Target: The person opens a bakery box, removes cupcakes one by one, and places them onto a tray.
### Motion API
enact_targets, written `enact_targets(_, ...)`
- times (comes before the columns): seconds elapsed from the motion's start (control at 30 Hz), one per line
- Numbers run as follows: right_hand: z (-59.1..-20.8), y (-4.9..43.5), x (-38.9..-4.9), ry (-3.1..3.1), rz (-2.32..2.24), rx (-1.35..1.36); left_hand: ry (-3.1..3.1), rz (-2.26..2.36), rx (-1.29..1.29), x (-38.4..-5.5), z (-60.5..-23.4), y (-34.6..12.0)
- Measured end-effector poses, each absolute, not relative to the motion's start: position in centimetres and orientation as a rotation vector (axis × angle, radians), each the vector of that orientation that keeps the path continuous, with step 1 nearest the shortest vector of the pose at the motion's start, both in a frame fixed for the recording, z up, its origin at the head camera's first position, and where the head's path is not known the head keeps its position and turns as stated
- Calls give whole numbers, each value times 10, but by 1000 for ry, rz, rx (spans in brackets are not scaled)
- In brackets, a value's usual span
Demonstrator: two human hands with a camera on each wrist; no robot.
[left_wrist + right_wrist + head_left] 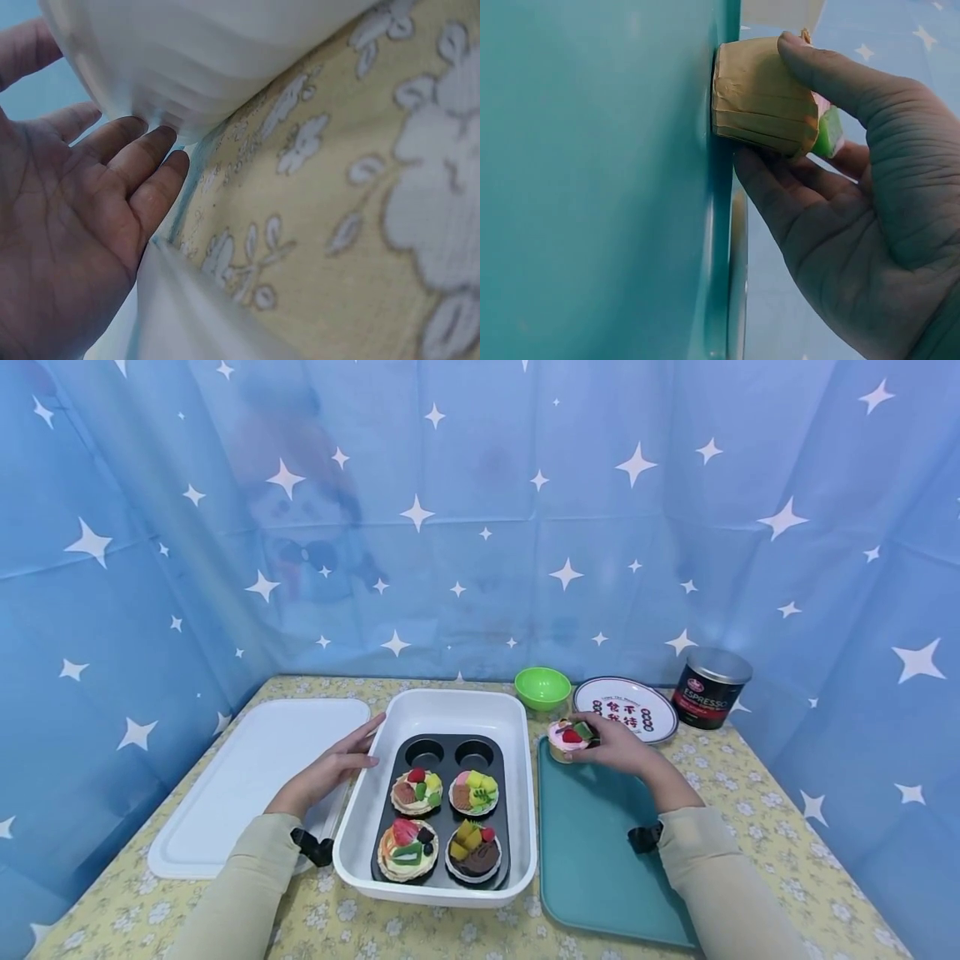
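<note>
In its paper cup, a pink-topped toy cupcake is gripped by my right hand at the far left corner of the teal tray. The right wrist view shows thumb and fingers around the tan cup, its base at the tray. My left hand touches the left wall of the white bin, fingers fairly straight in the left wrist view. Inside the bin lies a dark muffin pan. Several decorated cupcakes fill its near and middle cups, such as a chocolate one; the two far cups hold nothing.
A white lid lies left of the bin. Behind the teal tray stand a green bowl, a white plate with red characters and an espresso tin. A blue starred curtain hangs around the table.
</note>
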State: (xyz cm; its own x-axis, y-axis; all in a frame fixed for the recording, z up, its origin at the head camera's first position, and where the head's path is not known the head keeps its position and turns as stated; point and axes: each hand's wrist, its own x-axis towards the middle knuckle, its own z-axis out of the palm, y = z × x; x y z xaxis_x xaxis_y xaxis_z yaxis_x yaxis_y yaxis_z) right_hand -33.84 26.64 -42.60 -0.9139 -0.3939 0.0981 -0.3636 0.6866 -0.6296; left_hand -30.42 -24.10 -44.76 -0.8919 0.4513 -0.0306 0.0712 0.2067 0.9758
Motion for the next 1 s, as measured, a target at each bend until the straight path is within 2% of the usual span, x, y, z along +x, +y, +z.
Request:
enact_targets(0.67, -422, 263, -335, 2865, -977, -631, 2183, 1733, 496, -303, -448, -241)
enact_targets(1.0, -400, 252, -331, 2865, -1023, -743, 2155, 1737, 490, -306, -449, -242)
